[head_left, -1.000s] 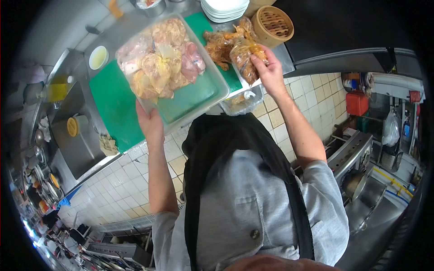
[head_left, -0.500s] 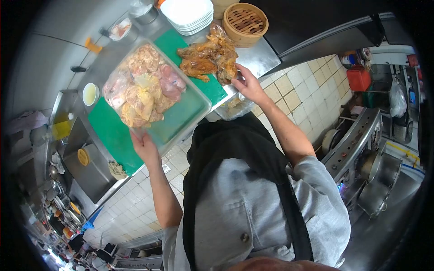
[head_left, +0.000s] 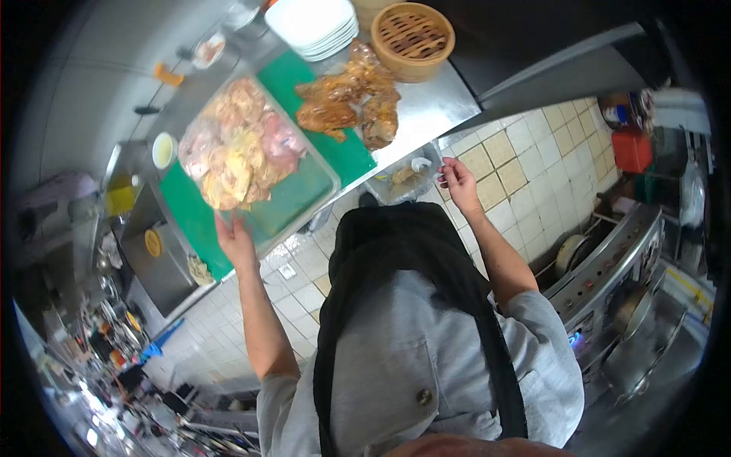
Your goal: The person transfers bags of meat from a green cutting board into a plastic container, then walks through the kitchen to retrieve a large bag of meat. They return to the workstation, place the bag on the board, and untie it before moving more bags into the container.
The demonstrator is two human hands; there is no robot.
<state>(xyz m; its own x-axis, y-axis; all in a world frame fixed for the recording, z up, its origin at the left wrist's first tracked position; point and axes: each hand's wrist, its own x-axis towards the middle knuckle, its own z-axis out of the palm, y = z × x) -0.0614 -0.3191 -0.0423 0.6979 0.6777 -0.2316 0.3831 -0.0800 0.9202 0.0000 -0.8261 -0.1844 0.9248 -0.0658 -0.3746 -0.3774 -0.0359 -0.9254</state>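
Note:
A clear plastic tub (head_left: 304,204) of raw chicken pieces (head_left: 242,156) lies over the green cutting board (head_left: 343,156). My left hand (head_left: 237,242) grips the tub's near left corner, the fingers partly hidden by its wall. To the tub's right, browned, glossy poultry pieces (head_left: 327,114) rest on the board and the steel counter. My right hand (head_left: 460,186) hangs off the counter's front edge, beside a plastic-lined bin (head_left: 403,179) with scraps inside. Its fingers are loosely bent and apart, with nothing visible in them.
Stacked white plates (head_left: 312,27) and a bamboo steamer (head_left: 413,42) stand at the back. A small pale bowl (head_left: 164,151) is left of the tub, near a steel sink (head_left: 156,278). A stove (head_left: 609,266) stands far right, beyond the tiled floor (head_left: 518,183).
My right hand has left the browned poultry and moved right and down, past the counter edge. My left hand stays on the tub. The camera view has shifted slightly.

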